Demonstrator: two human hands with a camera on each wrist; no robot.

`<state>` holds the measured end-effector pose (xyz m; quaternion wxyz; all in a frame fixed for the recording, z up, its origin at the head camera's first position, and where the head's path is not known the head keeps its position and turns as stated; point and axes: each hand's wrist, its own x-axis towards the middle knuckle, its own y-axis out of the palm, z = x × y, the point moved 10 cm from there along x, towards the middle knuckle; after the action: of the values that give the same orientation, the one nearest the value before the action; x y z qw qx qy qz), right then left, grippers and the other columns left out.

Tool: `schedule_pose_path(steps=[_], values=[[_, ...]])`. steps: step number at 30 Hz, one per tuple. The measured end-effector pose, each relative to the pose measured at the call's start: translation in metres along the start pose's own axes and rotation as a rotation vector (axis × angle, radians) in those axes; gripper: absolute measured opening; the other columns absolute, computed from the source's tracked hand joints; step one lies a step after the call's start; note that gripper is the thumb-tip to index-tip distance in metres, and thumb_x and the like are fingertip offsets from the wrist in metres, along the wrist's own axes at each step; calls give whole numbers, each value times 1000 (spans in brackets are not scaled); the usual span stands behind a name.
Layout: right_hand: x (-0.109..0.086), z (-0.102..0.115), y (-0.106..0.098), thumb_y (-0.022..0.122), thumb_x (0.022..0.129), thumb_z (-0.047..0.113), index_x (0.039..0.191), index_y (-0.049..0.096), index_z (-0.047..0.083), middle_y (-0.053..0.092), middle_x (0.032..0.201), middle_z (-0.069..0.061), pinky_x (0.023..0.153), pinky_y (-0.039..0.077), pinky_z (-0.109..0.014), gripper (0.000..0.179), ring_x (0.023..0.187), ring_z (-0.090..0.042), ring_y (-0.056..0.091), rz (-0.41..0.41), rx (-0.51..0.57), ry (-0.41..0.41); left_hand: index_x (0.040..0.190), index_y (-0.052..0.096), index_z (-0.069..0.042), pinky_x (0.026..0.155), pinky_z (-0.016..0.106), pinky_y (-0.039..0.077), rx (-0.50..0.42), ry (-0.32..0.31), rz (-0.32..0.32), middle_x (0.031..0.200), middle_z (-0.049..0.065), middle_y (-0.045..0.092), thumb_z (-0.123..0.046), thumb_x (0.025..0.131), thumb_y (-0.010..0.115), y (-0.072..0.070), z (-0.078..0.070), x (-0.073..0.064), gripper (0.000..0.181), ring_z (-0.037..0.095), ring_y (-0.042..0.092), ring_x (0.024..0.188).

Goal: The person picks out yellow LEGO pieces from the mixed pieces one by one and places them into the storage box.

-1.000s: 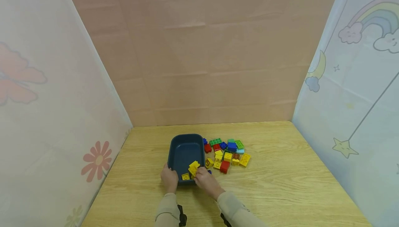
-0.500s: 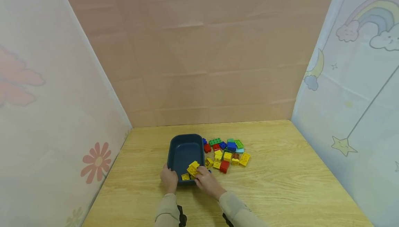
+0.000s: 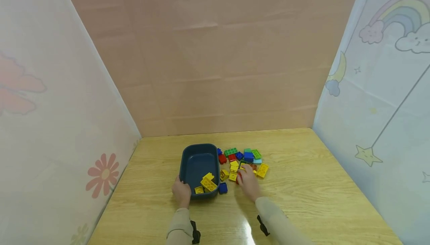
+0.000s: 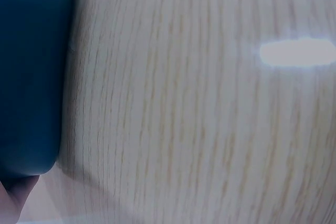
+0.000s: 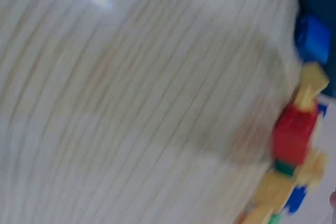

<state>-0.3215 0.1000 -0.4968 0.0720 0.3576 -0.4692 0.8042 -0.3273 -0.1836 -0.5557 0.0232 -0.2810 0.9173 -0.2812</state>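
Note:
My left hand [image 3: 181,193] grips the near left side of a dark blue plastic bin [image 3: 200,161]; part of that hand shows at the lower left corner of the left wrist view. Several yellow toy building bricks [image 3: 209,184] lie in the bin's near end. My right hand [image 3: 249,183] reaches over the near side of the brick pile with nothing seen in its fingers. Below it is a red brick [image 5: 294,134], mostly covered by the hand in the head view. Yellow bricks [image 3: 233,170] lie beside the fingers.
A blue brick [image 3: 223,188] sits by the bin's right wall. Farther back in the pile are green [image 3: 230,151], blue [image 3: 248,157] and red bricks [image 3: 223,158]. A yellow brick [image 3: 262,170] lies at its right edge. Patterned side walls flank the wooden table [image 3: 302,200].
My right hand has let go of a yellow brick in the bin and moved right, over the pile. The blue brick beside the bin is now uncovered. My left hand stays on the bin.

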Motion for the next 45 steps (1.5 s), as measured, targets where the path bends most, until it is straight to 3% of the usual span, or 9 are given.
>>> schedule_pose_path(steps=[4,8,18,27,31,37,42,45], values=[[-8,-35,-1,65,75,-1,92,63,-9,53,102,-23,82,43,-45,19,98,-37,49,44,-52,92,121,46,14,70,50,47,12,-2,7,100,30,58,13,75,47,1,1,0,46,41,58,89],[-17,-55,-2,67,73,-2,99,60,-11,52,106,-26,86,40,-47,29,101,-39,48,91,-96,121,121,46,14,70,50,48,16,3,9,99,30,59,12,75,48,1,1,0,45,41,58,89],[-24,-64,2,67,73,0,108,56,-12,48,114,-29,88,39,-48,38,106,-43,45,188,-158,109,120,47,14,69,50,48,9,4,8,99,31,59,12,75,47,1,0,0,45,41,58,89],[-29,-81,14,63,78,5,117,51,-11,42,123,-30,95,30,-51,44,112,-48,38,378,-248,221,120,47,14,69,50,48,7,-5,11,100,31,58,13,76,48,2,2,0,44,42,57,89],[-33,-89,18,59,80,1,120,48,-11,42,122,-31,95,29,-52,44,112,-50,36,433,-230,238,120,46,15,70,50,48,-9,3,17,100,32,57,14,75,48,2,1,0,44,42,57,90],[-31,-92,14,60,80,1,115,52,-9,52,108,-26,87,39,-48,38,102,-43,45,374,-206,243,120,46,15,71,49,48,-18,4,17,101,32,57,14,75,48,2,0,0,45,42,57,91],[-28,-88,7,62,77,-3,90,61,-9,56,81,-17,67,46,-38,15,76,-30,49,307,-234,221,119,47,15,71,49,47,-9,5,12,101,32,57,14,75,48,1,0,0,44,42,57,91],[-28,-88,5,63,74,-6,81,61,-7,56,75,-15,63,46,-35,7,71,-27,48,300,-239,224,119,47,15,72,50,47,-5,1,15,101,32,57,14,75,48,1,0,0,44,42,57,91]])
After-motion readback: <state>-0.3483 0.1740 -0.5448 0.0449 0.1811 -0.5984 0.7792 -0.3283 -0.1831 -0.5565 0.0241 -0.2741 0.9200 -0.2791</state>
